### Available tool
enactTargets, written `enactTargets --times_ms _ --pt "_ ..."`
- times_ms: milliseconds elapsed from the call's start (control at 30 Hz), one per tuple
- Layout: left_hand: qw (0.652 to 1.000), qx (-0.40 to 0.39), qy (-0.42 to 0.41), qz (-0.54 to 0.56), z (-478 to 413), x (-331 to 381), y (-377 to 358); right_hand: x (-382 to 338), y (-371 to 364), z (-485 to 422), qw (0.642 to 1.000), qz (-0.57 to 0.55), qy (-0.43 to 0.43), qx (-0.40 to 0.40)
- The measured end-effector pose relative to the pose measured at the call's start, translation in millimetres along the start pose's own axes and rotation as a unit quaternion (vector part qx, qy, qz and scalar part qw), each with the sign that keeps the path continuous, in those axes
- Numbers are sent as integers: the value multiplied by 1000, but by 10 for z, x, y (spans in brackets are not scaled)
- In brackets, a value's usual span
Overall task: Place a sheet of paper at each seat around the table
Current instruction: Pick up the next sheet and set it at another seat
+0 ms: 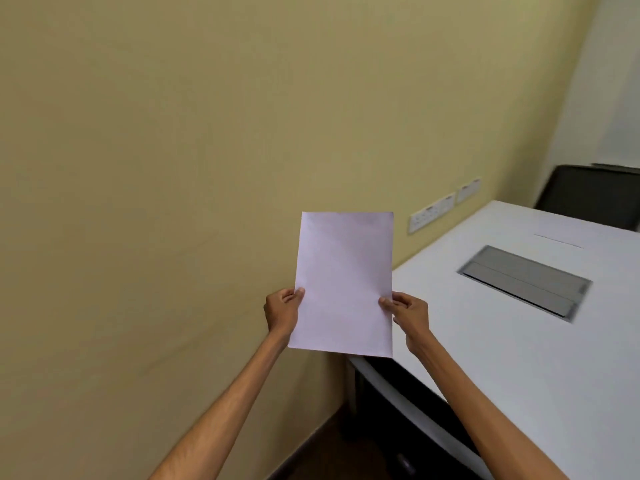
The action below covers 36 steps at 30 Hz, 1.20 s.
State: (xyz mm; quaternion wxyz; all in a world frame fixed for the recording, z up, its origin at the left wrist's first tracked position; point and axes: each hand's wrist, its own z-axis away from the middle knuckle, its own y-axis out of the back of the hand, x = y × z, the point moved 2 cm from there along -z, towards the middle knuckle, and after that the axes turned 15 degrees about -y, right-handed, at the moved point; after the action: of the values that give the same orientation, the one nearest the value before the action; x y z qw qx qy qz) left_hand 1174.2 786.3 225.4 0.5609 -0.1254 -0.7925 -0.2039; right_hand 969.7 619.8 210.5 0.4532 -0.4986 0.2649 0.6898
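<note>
I hold white paper (343, 282) upright in front of me, facing the yellow wall; whether it is one sheet or a thin stack I cannot tell. My left hand (282, 311) pinches its left edge and my right hand (407, 315) pinches its right edge. The white table (519, 341) lies to the right, its near corner just under the paper's lower edge. A faint line on the far part of the table may be the edge of a flat sheet (557, 241).
A grey cable hatch (524, 282) is set into the tabletop. A dark chair (595, 194) stands at the table's far end. Wall sockets (443, 209) sit on the yellow wall just above table height. Dark floor shows between wall and table.
</note>
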Motion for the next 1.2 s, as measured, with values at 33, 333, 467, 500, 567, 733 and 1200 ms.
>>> enactTargets --times_ms 33,333,467,500,567,733,1200 --pt "1000 -21 -2 4 -75 -39 -194 -3 125 -70 1000 -7 -3 20" --pt "985 -173 3 13 -474 -231 -1860 80 1197 -859 982 -68 -43 172" --pt "968 -250 22 -3 -563 -399 -2527 267 1633 -1118 971 -58 -73 222" --pt "963 -268 26 -9 -555 -453 -2672 336 1738 -1157 968 -52 -85 229" --pt "951 -306 36 -25 -523 -540 -2933 496 1942 -1215 964 -39 -115 238" --pt "916 -391 64 -56 -415 -795 -3440 896 2325 -1277 944 -11 -176 279" --pt "838 -501 85 -198 -202 -1717 -4179 1642 2600 -1577 872 53 -330 358"
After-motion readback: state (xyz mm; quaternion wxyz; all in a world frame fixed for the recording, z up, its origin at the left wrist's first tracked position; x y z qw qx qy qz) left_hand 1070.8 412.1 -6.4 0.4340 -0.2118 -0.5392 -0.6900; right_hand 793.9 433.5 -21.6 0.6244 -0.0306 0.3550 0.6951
